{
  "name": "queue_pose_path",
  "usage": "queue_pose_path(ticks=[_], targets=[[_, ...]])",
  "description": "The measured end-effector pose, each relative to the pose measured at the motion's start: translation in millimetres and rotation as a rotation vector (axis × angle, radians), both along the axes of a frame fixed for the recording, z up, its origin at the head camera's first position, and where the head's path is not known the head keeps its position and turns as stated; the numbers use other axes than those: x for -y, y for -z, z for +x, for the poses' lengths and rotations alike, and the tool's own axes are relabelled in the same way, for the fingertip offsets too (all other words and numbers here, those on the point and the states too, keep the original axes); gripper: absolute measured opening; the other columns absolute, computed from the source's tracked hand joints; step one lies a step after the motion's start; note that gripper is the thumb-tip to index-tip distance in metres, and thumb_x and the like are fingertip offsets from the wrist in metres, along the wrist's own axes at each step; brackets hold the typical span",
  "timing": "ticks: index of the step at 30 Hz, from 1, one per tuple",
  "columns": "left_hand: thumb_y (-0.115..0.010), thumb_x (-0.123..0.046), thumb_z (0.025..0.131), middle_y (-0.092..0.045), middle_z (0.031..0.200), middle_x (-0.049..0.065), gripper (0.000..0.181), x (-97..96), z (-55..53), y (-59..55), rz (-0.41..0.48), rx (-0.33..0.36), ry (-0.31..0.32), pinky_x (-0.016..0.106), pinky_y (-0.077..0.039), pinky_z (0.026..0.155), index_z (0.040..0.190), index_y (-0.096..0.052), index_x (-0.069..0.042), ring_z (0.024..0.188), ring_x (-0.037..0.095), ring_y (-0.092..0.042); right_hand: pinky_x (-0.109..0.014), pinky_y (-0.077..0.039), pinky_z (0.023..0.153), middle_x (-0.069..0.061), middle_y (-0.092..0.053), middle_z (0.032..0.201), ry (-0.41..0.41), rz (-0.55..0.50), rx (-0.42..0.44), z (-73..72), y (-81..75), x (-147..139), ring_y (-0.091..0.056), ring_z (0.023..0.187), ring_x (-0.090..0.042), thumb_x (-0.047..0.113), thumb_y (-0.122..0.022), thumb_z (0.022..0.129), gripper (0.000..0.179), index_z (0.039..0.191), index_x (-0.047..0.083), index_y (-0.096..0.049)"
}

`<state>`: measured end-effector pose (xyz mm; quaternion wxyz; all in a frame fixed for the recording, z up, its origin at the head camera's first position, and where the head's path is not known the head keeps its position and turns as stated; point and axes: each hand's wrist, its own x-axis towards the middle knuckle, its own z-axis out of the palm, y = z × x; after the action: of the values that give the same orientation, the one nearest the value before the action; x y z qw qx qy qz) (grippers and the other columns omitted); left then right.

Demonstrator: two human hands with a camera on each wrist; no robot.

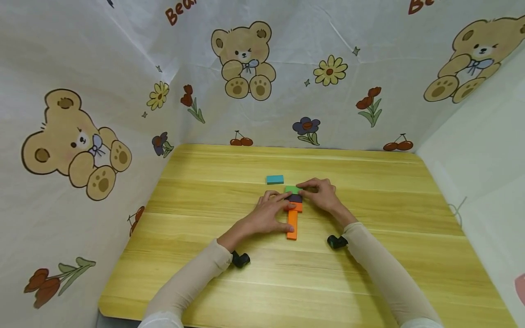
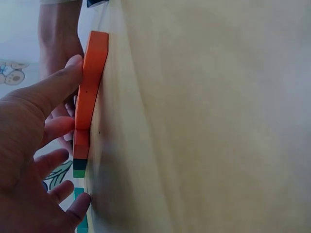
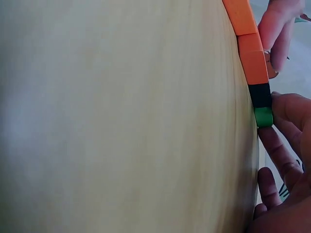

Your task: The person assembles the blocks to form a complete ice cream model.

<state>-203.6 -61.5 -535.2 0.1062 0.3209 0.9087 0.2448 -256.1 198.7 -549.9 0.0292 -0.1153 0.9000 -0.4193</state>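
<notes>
A row of flat blocks runs away from the person: a long orange block (image 1: 292, 228), a shorter orange block (image 1: 298, 207), a dark block (image 1: 295, 198) and a green block (image 1: 292, 189). My left hand (image 1: 268, 215) spreads over the row from the left, its thumb on the long orange block and other fingertips at the short orange and dark blocks. From the right, my right hand (image 1: 321, 195) holds the green block, index finger at its far end (image 3: 264, 116) and thumb close by the dark block. A teal block (image 1: 275, 179) lies apart, beyond the left fingertips.
The wood-patterned table (image 1: 197, 191) is bordered by a white cloth (image 1: 287, 54) printed with bears and flowers, behind and at the left. Black wrist devices show below the left sleeve (image 1: 241, 259) and right sleeve (image 1: 337, 242).
</notes>
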Motion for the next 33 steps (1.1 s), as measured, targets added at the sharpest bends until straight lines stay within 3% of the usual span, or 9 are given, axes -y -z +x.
queue_pose_path(ticks=[11,18,21,25,29,33], targets=[[-0.082,-0.069,0.085,-0.024,0.181,-0.012,0.067,2.7,-8.5,0.5,0.018,0.072,0.024,0.053,-0.027,0.117,0.141,-0.062,-0.037,0.161,0.028,-0.019,-0.065,-0.012,0.111,-0.010,-0.074,0.132,-0.036,0.019,0.015,-2.8,-1.0,0.2,-0.046,0.123,-0.037,0.033,-0.074,0.103,0.028,0.128,0.021,-0.081],[-0.082,-0.068,0.086,-0.023,0.181,-0.011,0.070,2.3,-10.4,0.4,0.022,0.065,0.032,0.050,-0.027,0.111,0.144,-0.061,-0.037,0.158,0.025,-0.023,-0.079,-0.007,0.116,-0.010,-0.076,0.132,-0.038,-0.029,0.056,-17.0,-9.9,14.4,-0.066,0.120,-0.035,0.037,-0.067,0.107,0.032,0.131,0.018,-0.077],[-0.082,-0.068,0.086,-0.024,0.181,-0.011,0.069,1.4,-10.2,-1.4,0.018,0.064,0.035,0.050,-0.027,0.110,0.144,-0.061,-0.036,0.158,0.027,-0.023,-0.081,-0.009,0.117,-0.013,-0.077,0.129,-0.034,-0.024,0.051,-25.2,-14.6,25.5,-0.069,0.116,-0.035,0.034,-0.065,0.108,0.032,0.131,0.015,-0.076],[-0.081,-0.069,0.086,-0.025,0.181,-0.011,0.069,2.7,-10.2,-1.9,0.010,0.067,0.033,0.051,-0.027,0.111,0.144,-0.061,-0.036,0.158,0.027,-0.024,-0.071,-0.029,0.121,-0.015,-0.075,0.129,-0.033,-0.024,0.039,-38.1,-19.6,43.9,-0.070,0.116,-0.036,0.028,-0.067,0.108,0.029,0.129,0.010,-0.076],[-0.080,-0.069,0.087,-0.028,0.180,-0.009,0.072,3.3,-11.0,-1.4,0.007,0.075,0.031,0.054,-0.025,0.115,0.148,-0.060,-0.038,0.159,0.027,-0.023,-0.055,-0.056,0.105,-0.016,-0.074,0.132,-0.071,-0.027,0.051,-49.4,-23.2,59.4,-0.071,0.117,-0.037,0.021,-0.069,0.106,0.027,0.128,0.007,-0.075],[-0.079,-0.070,0.087,-0.029,0.179,-0.010,0.074,2.3,-11.9,0.8,0.003,0.076,0.035,0.053,-0.024,0.117,0.151,-0.058,-0.037,0.160,0.026,-0.021,-0.053,-0.056,0.104,-0.017,-0.074,0.134,-0.132,0.026,0.048,-56.4,-23.7,67.3,-0.071,0.118,-0.038,0.018,-0.071,0.104,0.027,0.129,0.007,-0.077]])
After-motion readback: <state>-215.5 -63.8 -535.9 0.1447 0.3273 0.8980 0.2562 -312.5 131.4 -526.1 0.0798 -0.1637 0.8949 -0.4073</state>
